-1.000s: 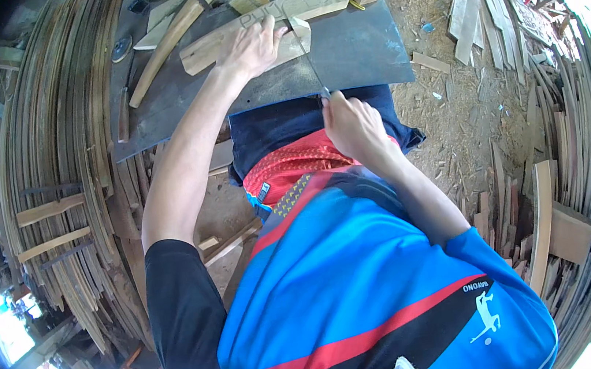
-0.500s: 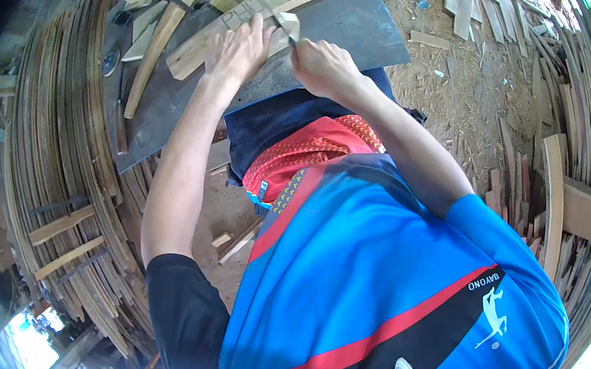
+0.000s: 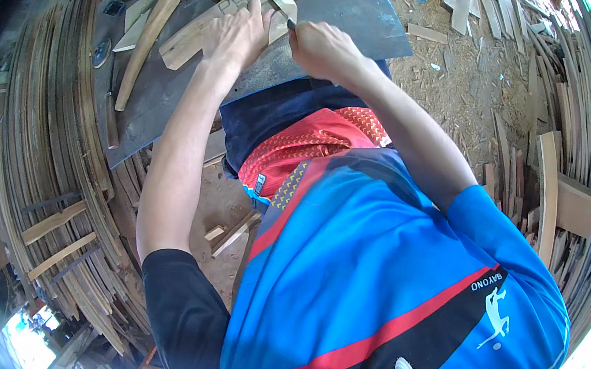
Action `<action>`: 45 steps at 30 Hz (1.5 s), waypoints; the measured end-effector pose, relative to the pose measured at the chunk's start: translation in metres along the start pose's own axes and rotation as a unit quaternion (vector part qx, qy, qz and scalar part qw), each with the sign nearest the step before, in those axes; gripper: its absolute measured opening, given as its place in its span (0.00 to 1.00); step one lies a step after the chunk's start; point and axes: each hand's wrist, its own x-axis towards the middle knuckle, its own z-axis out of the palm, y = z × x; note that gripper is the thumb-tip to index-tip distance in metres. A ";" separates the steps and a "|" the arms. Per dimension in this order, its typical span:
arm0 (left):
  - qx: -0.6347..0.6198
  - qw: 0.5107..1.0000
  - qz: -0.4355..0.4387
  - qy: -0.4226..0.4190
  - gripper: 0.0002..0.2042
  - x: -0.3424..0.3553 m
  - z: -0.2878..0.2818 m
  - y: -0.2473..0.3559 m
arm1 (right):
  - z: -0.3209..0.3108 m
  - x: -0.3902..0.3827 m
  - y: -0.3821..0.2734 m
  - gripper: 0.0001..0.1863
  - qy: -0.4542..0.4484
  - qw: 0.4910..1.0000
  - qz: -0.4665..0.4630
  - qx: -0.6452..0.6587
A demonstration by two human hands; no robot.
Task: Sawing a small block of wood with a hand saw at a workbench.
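Observation:
On a dark tabletop [image 3: 357,26], my left hand [image 3: 237,38] presses down with bent fingers on a short pale wood block [image 3: 281,24], whose cut end shows past my thumb. My right hand [image 3: 325,48] is a fist around the grip of a narrow, file-like metal tool [image 3: 279,6]. Its long blade slants up and away, lying against the block beside my left thumb. I cannot tell whether its edge has teeth. Behind both hands lies a longer curved wood piece [image 3: 182,45] with pencil-like markings.
A curved wooden handle [image 3: 146,51] and a dark-handled tool [image 3: 111,122] lie at the table's left. A round disc [image 3: 101,52] sits near that edge. Stacked wood strips [image 3: 49,163] stand left; more planks [image 3: 551,190] stand right. Wood shavings [image 3: 439,93] litter the floor.
My right hand and the tool have shifted slightly up and away along the block. My left hand keeps its hold. The whole view has tilted a little.

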 end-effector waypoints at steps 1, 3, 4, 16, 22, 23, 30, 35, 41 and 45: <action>0.022 1.000 -0.005 0.008 0.21 0.001 0.002 -0.001 | 0.002 -0.008 -0.002 0.15 0.002 1.000 0.001 -0.007; 0.009 1.000 -0.004 0.026 0.21 0.007 0.005 -0.006 | 0.002 -0.035 -0.004 0.16 0.009 1.000 0.014 -0.016; -0.004 0.999 0.002 0.039 0.21 0.005 0.007 -0.008 | 0.002 -0.055 -0.006 0.16 0.016 0.999 0.034 -0.022; 0.005 1.000 0.020 0.012 0.21 0.006 0.004 -0.007 | 0.003 0.001 0.005 0.17 -0.009 1.000 -0.009 0.002; 0.012 0.999 -0.050 -0.016 0.22 0.012 -0.004 -0.001 | 0.000 -0.070 0.003 0.17 0.024 0.999 0.030 -0.006; -0.002 0.999 -0.045 -0.024 0.22 0.013 -0.004 -0.001 | -0.004 -0.092 0.004 0.17 0.008 0.999 0.049 -0.009; -0.064 0.996 -0.053 0.011 0.22 0.015 0.002 -0.024 | -0.051 -0.166 0.039 0.15 -0.102 0.992 0.073 0.018; -0.091 0.995 0.005 0.046 0.23 -0.006 0.010 -0.004 | -0.078 -0.154 0.051 0.16 -0.021 0.987 0.141 0.077; -0.116 0.978 0.089 0.148 0.17 -0.062 0.027 0.013 | -0.058 -0.146 0.038 0.18 -0.018 0.983 0.120 0.138; -0.105 0.971 0.099 0.190 0.21 -0.098 0.029 0.024 | -0.039 -0.150 0.045 0.20 -0.029 0.984 0.101 0.147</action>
